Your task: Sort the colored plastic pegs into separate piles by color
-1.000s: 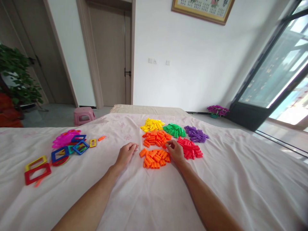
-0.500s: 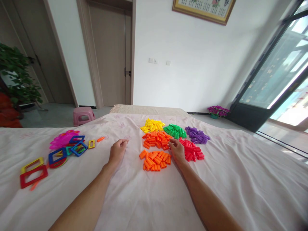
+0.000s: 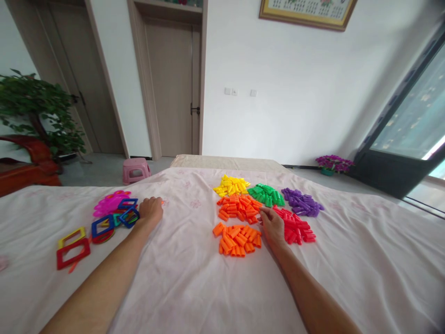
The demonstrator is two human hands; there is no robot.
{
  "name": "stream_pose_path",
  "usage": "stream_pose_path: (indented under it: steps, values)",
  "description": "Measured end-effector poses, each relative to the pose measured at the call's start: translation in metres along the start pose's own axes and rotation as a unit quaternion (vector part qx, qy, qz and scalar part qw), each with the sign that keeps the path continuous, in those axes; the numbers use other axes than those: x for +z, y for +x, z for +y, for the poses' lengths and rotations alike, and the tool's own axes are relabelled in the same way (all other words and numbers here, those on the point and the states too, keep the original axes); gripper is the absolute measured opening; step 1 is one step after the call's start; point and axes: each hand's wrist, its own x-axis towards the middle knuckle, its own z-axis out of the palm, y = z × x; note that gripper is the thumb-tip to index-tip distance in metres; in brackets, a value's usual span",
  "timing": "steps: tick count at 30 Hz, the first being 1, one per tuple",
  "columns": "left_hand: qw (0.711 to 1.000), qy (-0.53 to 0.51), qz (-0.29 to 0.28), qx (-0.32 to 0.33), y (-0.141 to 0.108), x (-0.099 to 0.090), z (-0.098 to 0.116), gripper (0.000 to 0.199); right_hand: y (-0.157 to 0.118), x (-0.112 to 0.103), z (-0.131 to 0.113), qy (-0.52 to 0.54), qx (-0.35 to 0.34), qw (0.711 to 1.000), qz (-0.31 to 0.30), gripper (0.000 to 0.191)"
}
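My left hand (image 3: 151, 211) is closed over the cloth beside the magnetic frames, fingers curled down. An orange tip (image 3: 162, 202) of a small plastic piece shows at its fingertips; the rest is covered. My right hand (image 3: 273, 226) is at the right edge of a pile of orange tube pieces (image 3: 238, 207), thumb and fingers pinched. Whatever those fingers hold, if anything, is hidden. A nearer pile of lighter orange tubes (image 3: 239, 240) lies left of that hand, and red tubes (image 3: 297, 227) lie just to its right.
Yellow (image 3: 231, 186), green (image 3: 266, 195) and purple pieces (image 3: 302, 202) are heaped behind. At left lie a magenta flower-shaped piece (image 3: 109, 203), blue frames (image 3: 103, 226), a yellow frame (image 3: 72, 237) and a red frame (image 3: 73, 253). A wrinkled pale cloth (image 3: 194, 287) covers the surface.
My left hand has moved left, away from the orange piles, to the small orange piece beside the frames. My right hand stays beside the orange pile. The whole view has shifted.
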Motion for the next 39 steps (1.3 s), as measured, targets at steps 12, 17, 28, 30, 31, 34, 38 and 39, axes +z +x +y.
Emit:
stream_pose_path:
  steps: [12, 17, 28, 30, 31, 34, 38, 39]
  values:
    - [0.897, -0.415, -0.142, 0.053, -0.021, 0.025, 0.075, 0.052, -0.003, 0.0, -0.014, 0.005, 0.021, 0.999, 0.044, 0.049]
    - [0.828, -0.519, -0.209, 0.04, -0.041, 0.044, 0.118, 0.055, -0.005, 0.0, -0.015, 0.016, 0.016, 0.999, 0.049, 0.047]
    - [0.78, -0.541, -0.302, 0.086, -0.057, 0.035, 0.123, 0.053, -0.002, 0.001, -0.009, 0.0, 0.002, 0.999, 0.038, 0.041]
    - [0.797, -0.508, -0.297, 0.137, -0.062, 0.03, 0.122, 0.048, -0.003, 0.001, -0.011, -0.003, 0.003, 0.999, 0.035, 0.04]
    - [0.806, -0.491, -0.288, 0.16, -0.065, 0.027, 0.123, 0.044, -0.004, 0.001, -0.012, -0.005, 0.005, 0.999, 0.035, 0.04]
    - [0.831, -0.454, -0.249, 0.202, -0.076, 0.021, 0.133, 0.035, -0.004, 0.002, -0.013, -0.007, 0.006, 0.999, 0.039, 0.041]
    - [0.838, -0.423, -0.231, 0.257, -0.093, 0.012, 0.153, 0.029, -0.004, 0.001, -0.012, -0.007, 0.002, 0.999, 0.042, 0.042]
    - [0.837, -0.412, -0.236, 0.273, -0.096, 0.01, 0.157, 0.028, -0.004, 0.001, -0.012, -0.006, 0.002, 0.999, 0.042, 0.043]
